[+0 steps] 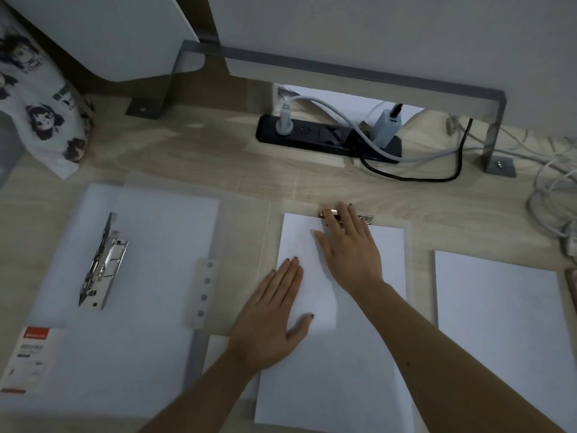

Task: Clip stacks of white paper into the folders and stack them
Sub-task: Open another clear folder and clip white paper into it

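A stack of white paper lies in the middle of the desk on a clear folder, with a metal clip at its far edge. My left hand rests flat on the paper's left side, fingers together. My right hand lies across the paper's top, fingertips on the clip. At the left an open translucent folder holds a silver lever clip and a red-labelled insert. Another paper stack sits at the right.
A black power strip with plugs and cables stands behind the paper. A tangle of white cables lies at the far right. A printed cloth bag stands at the back left. A metal monitor-stand frame spans the rear.
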`<state>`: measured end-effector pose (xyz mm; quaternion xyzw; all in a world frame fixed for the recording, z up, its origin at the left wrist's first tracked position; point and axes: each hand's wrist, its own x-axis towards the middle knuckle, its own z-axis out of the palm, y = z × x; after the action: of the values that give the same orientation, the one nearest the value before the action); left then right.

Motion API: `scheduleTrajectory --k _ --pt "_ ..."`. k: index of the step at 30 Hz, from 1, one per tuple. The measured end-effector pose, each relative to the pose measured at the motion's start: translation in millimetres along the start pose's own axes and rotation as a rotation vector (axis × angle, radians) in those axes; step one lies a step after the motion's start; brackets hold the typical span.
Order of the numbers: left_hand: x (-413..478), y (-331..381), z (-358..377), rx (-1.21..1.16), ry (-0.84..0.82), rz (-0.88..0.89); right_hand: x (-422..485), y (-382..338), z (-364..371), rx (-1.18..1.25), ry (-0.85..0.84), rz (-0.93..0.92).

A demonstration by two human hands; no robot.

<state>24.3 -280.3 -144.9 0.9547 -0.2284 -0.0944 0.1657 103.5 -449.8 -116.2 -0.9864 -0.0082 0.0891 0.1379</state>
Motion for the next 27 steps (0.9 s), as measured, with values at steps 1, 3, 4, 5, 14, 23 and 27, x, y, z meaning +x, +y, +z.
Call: scheduleTrajectory --k 1,3,4,5,14,23,27 --pt "0 0 0 0.003 0.002 0.006 0 0 -1 -0.018 -0.01 -0.01" --pt "-1 1 0 0.008 0.005 0.013 0 1 0 -0.062 -0.036 -0.02" --pt "-1 1 0 0.011 0.007 0.014 -1 1 1 -0.082 -0.048 -0.019" --pt "-1 1 0 0.011 0.009 0.015 -1 0 2 -0.086 -0.052 -0.013" --pt "-1 -1 1 0.003 0.015 0.015 -13 4 0 0.151 0.002 0.024" --pt "-1 25 4 0.12 0.077 -0.009 -132 103 -32 0.445 0.124 0.414" --pt "7 108 12 0.056 0.059 0.133 -176 162 -51 0.413 0.175 0.611"
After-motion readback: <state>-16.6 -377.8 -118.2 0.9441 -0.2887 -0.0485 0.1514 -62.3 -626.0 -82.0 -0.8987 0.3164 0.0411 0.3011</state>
